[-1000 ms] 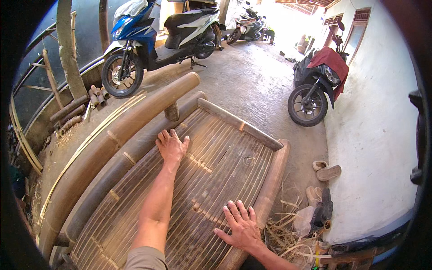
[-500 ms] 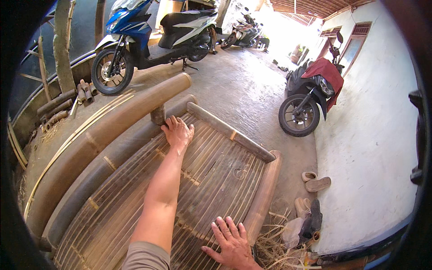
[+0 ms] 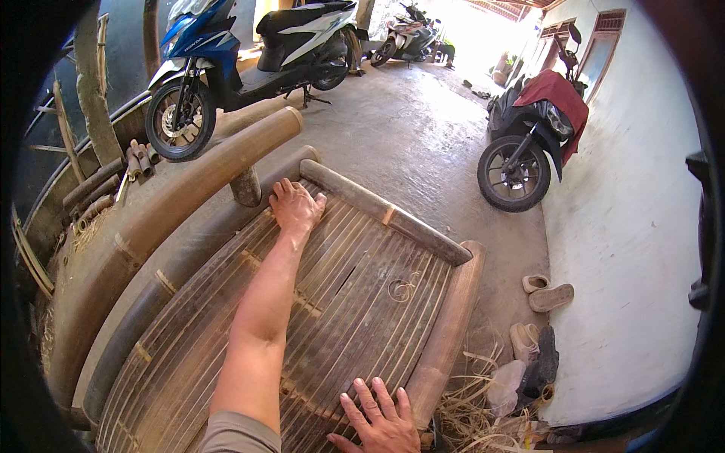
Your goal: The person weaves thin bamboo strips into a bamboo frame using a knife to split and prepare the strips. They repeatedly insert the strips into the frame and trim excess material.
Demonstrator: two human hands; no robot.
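A bamboo bench seat point(image 3: 355, 279) of thin slats in a frame of thick bamboo poles fills the middle of the view. My left hand point(image 3: 296, 205) lies flat, fingers spread, on the slats at the far corner, close to the end pole point(image 3: 393, 215) and a short upright post point(image 3: 245, 185). My right hand point(image 3: 377, 419) presses palm down on the near edge of the slats, beside the right side pole point(image 3: 449, 325). Neither hand holds anything. A small loop of thin strip point(image 3: 402, 289) lies on the slats between them.
A thick bamboo backrest pole point(image 3: 181, 204) runs along the left. A blue and white scooter point(image 3: 242, 53) stands behind it, a dark scooter with a red cover point(image 3: 532, 132) by the white wall point(image 3: 634, 226). Sandals point(image 3: 547, 294) and bamboo shavings point(image 3: 483, 400) lie on the concrete floor.
My left arm has stretched further out, the hand sliding to the far corner of the slats. The right hand stays flat on the near edge and sits lower in view as my head leans forward.
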